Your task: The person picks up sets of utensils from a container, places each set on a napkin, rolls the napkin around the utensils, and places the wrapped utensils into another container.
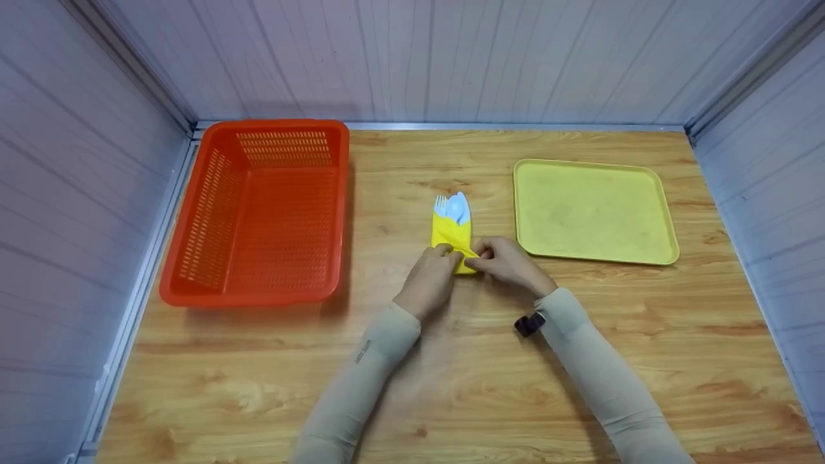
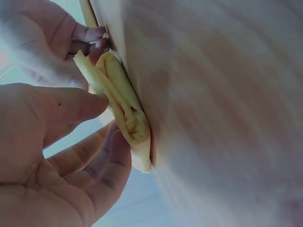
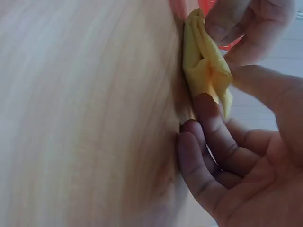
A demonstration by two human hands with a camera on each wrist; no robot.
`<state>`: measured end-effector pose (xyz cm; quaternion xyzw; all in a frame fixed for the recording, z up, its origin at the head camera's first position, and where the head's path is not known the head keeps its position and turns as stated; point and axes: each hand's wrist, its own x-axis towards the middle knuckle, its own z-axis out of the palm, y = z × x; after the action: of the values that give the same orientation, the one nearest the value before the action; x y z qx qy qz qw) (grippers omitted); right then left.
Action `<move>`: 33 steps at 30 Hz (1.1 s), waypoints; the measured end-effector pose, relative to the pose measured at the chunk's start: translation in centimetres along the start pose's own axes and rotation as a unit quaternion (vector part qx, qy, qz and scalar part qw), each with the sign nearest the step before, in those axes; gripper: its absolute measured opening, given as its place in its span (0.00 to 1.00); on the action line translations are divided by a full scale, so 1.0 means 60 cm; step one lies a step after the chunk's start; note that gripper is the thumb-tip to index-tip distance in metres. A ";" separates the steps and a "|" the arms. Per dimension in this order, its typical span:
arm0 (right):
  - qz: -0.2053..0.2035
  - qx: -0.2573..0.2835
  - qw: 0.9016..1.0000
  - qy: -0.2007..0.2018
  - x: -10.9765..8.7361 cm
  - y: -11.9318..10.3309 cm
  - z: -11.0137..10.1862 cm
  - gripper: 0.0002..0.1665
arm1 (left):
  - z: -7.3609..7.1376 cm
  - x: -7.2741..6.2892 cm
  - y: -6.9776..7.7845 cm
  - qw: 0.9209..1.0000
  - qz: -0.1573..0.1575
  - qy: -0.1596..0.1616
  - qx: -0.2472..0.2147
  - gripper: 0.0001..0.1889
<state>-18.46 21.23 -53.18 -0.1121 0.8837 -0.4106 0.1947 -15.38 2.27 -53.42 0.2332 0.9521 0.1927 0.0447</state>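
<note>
A yellow napkin (image 1: 450, 229) is folded around pale plastic cutlery in the middle of the table. A fork (image 1: 441, 205) and a spoon (image 1: 455, 209) stick out of its far end, with a third pale piece (image 1: 464, 200) partly behind the spoon. My left hand (image 1: 430, 278) pinches the napkin's near left side between thumb and fingers. On the other side, my right hand (image 1: 505, 261) pinches a flap at the near right edge. Both wrist views show the rolled folds of the napkin (image 2: 124, 101) close up, low over the wood; the cutlery is hidden there.
To the left stands an orange-red slotted basket (image 1: 341, 212). A flat yellow tray (image 1: 596, 212) lies on the right, near my right hand. Pale panel walls (image 1: 425, 64) border the wooden table (image 1: 451, 386) at the back and sides.
</note>
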 end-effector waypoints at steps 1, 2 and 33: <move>0.001 0.001 1.000 -0.005 0.001 0.001 0.000 0.13 | 0.000 0.001 0.000 1.000 -0.003 -0.001 0.003 0.12; -0.001 0.003 1.000 -0.009 0.002 0.002 -0.001 0.12 | -0.001 0.002 0.001 1.000 -0.008 -0.005 0.005 0.12; 0.093 0.103 0.986 -0.088 0.018 0.014 -0.008 0.11 | -0.011 0.028 -0.003 0.974 -0.179 -0.055 -0.127 0.23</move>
<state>-19.68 21.69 -53.79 -0.0451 0.8227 -0.4678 0.3197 -17.08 2.68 -52.87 0.0616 0.9423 0.2873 0.1603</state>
